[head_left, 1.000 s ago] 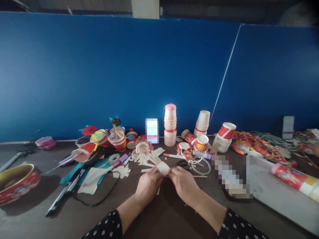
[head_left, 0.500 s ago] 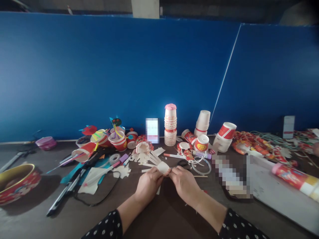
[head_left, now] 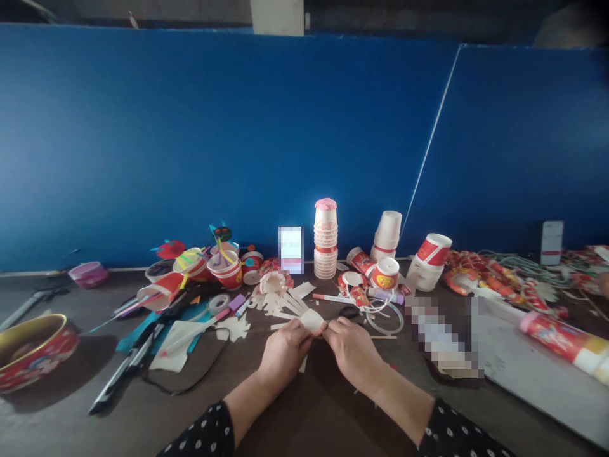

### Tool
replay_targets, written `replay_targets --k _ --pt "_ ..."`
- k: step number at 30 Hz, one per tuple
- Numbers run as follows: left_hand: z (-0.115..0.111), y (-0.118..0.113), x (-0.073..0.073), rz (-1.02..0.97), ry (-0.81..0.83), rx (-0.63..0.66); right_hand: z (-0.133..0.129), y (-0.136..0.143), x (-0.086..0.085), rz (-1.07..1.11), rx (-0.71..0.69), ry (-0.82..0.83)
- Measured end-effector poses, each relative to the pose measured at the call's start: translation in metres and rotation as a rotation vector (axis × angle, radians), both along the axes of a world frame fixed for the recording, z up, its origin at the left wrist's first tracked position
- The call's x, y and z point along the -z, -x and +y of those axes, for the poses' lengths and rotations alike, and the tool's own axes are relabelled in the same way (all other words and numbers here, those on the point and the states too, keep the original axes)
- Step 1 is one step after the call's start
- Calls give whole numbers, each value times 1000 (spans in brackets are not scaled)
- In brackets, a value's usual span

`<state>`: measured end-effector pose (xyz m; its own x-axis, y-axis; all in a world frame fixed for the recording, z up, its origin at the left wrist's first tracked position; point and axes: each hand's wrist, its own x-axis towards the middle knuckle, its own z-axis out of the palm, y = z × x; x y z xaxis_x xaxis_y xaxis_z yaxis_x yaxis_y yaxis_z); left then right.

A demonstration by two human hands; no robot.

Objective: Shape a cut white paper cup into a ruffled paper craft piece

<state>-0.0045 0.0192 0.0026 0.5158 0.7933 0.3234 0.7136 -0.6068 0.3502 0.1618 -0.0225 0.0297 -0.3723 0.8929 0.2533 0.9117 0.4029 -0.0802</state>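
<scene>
Because its strips (head_left: 297, 306) fan outward from a small pale body, the white cut-paper piece (head_left: 311, 319) looks very light and flexible, likely to bend or crease if squeezed hard and to tear most readily where a strip meets the body. It is low over the table (head_left: 323, 412), between the two hands, its strips pointing away from the person. The left hand (head_left: 280, 352) is closed, pinching its near edge; the right hand (head_left: 354, 352) is curled in at the reddish part of that edge, fingertips mostly hidden, so how firmly it presses I cannot tell. The thicker-looking near edge seems the safest hold; the narrow strips would probably flop. Just beyond lie jagged paper scraps (head_left: 268, 301) and a marker (head_left: 333, 298); farther back stands a tall stack of cups (head_left: 325, 257), before a blue wall (head_left: 238, 127).
</scene>
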Motion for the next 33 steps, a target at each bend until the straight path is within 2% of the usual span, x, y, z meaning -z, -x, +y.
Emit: replay_targets --k 9,23,33 --pt "-3 -1 -5 22 21 -12 1 -1 0 -28 21 -18" --pt "-2 -2 -2 -18 -3 -26 -3 -3 -1 -143 83 -4" --pt "-1 -2 -1 -71 -2 -4 -7 -5 -11 -186 89 104"
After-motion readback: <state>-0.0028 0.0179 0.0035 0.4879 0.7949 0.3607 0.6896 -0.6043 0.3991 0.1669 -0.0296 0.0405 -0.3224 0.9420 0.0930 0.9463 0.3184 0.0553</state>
